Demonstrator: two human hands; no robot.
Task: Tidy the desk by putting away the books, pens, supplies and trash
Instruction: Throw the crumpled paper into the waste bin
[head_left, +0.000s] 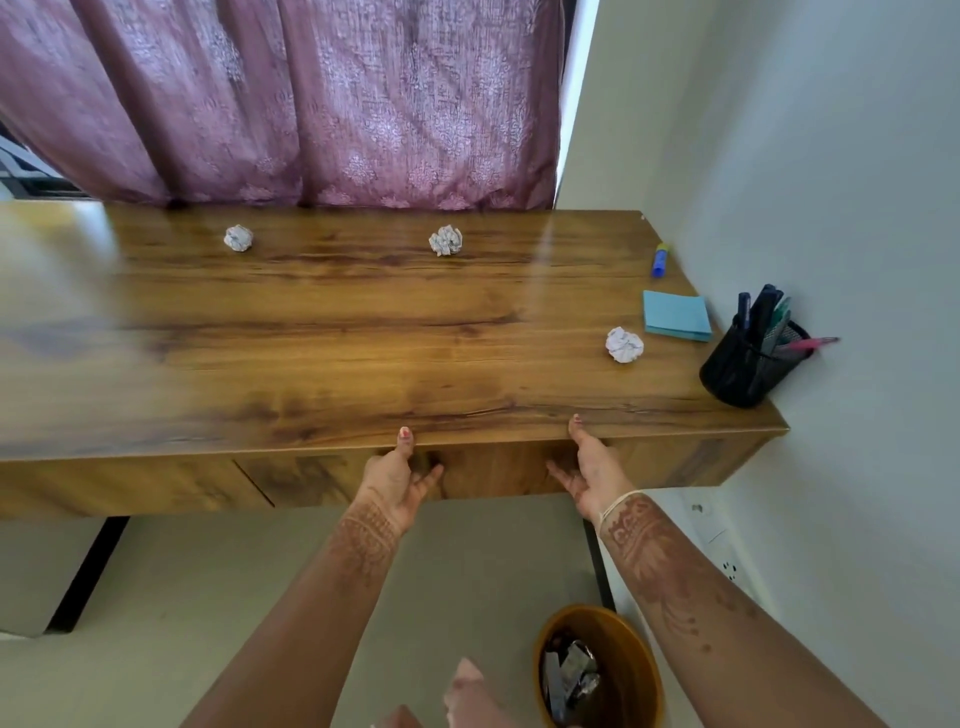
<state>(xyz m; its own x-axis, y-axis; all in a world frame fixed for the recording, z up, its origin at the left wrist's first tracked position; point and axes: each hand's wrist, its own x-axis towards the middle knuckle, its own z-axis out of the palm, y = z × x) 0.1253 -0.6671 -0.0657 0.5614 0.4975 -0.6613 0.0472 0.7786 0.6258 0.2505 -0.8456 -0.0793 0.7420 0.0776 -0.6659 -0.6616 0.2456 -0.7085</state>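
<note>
Fingers (432, 474) of left hand (392, 480) and right hand (592, 475) straight, open, flat against drawer front (493, 475), thumbs on desk (311, 338) edge

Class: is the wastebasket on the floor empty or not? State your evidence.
Not empty. The wastebasket holds crumpled, shiny scraps lying low inside, well below its rim.

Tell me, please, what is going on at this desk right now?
A person is at the wooden desk with both hands empty. The left hand and right hand rest against the drawer front, thumbs on the desk's front edge. Three crumpled paper balls, a sticky-note pad and a small blue stick lie on top, not yet put away. Pens stand in the mesh holder. A waste bin holding some trash sits on the floor.
</note>
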